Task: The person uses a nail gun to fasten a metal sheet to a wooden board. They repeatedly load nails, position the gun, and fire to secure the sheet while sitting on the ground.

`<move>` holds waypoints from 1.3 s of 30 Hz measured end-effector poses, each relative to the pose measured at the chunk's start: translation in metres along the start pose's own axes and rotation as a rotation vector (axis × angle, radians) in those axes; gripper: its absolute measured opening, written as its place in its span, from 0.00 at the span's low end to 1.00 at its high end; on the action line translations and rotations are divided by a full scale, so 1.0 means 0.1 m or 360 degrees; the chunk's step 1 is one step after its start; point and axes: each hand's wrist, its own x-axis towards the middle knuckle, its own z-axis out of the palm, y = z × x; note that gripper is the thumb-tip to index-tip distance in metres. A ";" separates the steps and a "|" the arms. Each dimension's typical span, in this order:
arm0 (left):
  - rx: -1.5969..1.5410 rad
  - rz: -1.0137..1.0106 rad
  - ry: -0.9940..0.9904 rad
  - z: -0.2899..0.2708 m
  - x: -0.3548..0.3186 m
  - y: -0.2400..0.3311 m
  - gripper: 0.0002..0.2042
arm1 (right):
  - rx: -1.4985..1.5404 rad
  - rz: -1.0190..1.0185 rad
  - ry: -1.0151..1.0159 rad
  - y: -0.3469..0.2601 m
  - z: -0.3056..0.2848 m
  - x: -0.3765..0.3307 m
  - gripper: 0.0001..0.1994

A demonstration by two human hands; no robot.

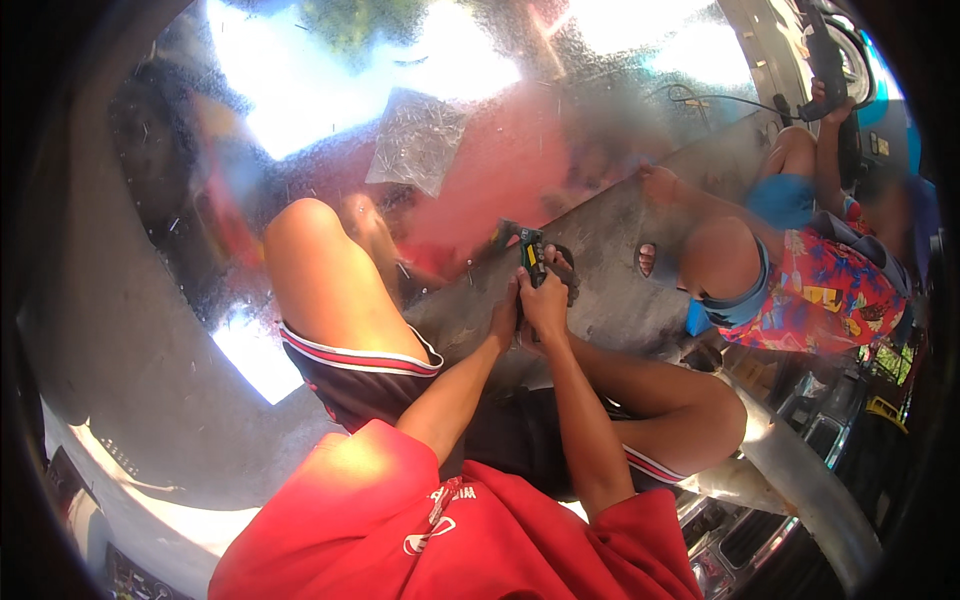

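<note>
Both hands are close together in front of my lap, around a dark handheld tool (531, 252) with green and yellow markings. I cannot make out its exact kind. My right hand (545, 303) wraps its lower part from the right. My left hand (507, 316) is closed against its lower left side, with its fingers partly hidden. The tool's upper end points away from me, over a grey metal strip. Just right of it is a dark rounded shape (566, 272), partly covered by my right hand.
A shiny metal sheet (500, 150) reflects light ahead; a clear plastic bag of small thin metal pieces (418, 140) lies on it. At right, a crouching co-worker in a patterned shirt (815, 300) holds a dark corded power tool (826, 65). A thick metal pipe (815, 490) stands lower right.
</note>
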 end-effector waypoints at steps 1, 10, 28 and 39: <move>0.0050 -0.0115 0.0038 0.01 0.00 0.00 0.42 | -0.0075 0.0053 0.0072 0.02 0.02 -0.01 0.26; 0.0417 -0.0150 0.0115 0.01 -0.08 0.07 0.44 | 0.0271 0.0156 -0.0405 0.23 -0.15 0.29 0.37; -0.0451 -0.0255 -0.0072 0.25 -0.28 0.28 0.47 | 0.0336 0.0324 -0.0232 0.18 0.19 0.30 0.25; -0.0596 -0.0185 -0.0115 0.20 -0.18 0.11 0.51 | 0.0455 0.0420 -0.0329 0.06 0.08 0.30 0.31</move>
